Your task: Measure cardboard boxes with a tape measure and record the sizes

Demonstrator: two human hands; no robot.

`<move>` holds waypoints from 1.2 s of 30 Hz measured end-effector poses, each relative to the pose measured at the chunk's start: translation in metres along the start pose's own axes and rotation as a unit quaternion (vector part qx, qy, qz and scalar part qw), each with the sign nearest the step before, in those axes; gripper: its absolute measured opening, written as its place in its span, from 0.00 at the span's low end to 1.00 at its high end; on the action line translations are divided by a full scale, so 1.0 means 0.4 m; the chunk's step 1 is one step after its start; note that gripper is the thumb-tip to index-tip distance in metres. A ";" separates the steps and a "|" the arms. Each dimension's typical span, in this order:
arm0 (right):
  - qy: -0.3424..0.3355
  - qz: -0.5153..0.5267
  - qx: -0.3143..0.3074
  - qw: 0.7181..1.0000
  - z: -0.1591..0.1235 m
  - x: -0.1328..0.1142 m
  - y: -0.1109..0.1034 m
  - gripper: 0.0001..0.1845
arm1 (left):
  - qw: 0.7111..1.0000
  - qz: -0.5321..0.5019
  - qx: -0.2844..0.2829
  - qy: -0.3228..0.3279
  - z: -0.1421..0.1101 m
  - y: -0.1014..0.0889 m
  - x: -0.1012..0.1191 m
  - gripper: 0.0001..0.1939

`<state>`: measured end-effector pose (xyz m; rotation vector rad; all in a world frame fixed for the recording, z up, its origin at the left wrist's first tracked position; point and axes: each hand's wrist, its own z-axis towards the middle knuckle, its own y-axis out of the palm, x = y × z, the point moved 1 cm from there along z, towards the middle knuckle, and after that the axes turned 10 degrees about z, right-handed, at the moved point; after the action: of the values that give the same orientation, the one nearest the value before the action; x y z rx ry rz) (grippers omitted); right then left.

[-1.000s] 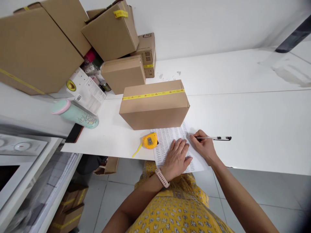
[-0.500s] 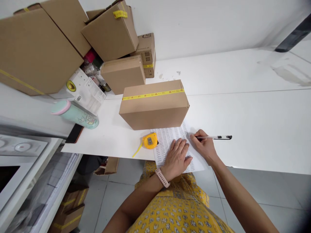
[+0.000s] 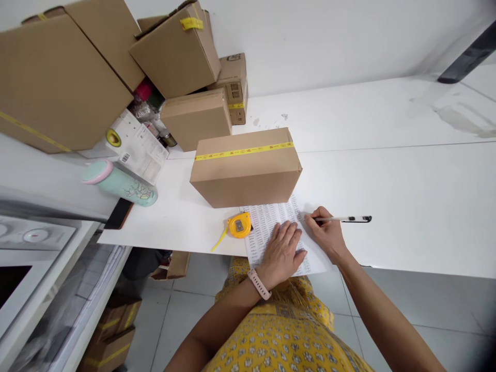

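A printed sheet of small text point(image 3: 271, 219) lies at the near edge of the white table point(image 3: 406, 196). My left hand point(image 3: 282, 251) rests flat on the sheet with fingers stretched out; a pink watch strap circles its wrist. My right hand point(image 3: 325, 232) is closed on a pen point(image 3: 344, 219), whose tip touches the sheet's right side. A yellow tape measure point(image 3: 239, 225) sits just left of the sheet. A sealed cardboard box with yellow tape point(image 3: 246, 166) stands right behind the sheet.
Several more cardboard boxes point(image 3: 70, 67) are stacked at the back left against the wall. A mint bottle with a pink cap point(image 3: 118, 182), a white product carton point(image 3: 134, 144) and a dark phone point(image 3: 118, 213) lie at the left. More boxes sit on the floor point(image 3: 112, 330).
My right hand with the pen has shifted very slightly to the right along the sheet. My left hand and the other things stay where they were.
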<state>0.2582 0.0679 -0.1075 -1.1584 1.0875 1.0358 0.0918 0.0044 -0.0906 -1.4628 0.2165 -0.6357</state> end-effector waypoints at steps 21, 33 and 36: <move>-0.005 -0.019 -0.002 1.000 0.002 -0.009 0.003 0.17 | 1.000 -0.001 -0.002 0.001 -0.001 -0.002 -0.001 0.26; 0.006 0.000 0.000 1.000 -0.001 -0.003 -0.001 0.16 | 1.000 0.002 -0.001 0.002 -0.001 0.005 -0.002 0.27; 0.004 0.001 0.003 1.000 0.001 0.000 -0.002 0.16 | 1.000 0.002 -0.003 0.000 0.000 0.004 -0.001 0.27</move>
<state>0.2591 0.0680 -0.1074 -1.1576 1.0982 1.0290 0.0918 0.0046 -0.0922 -1.4669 0.2222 -0.6322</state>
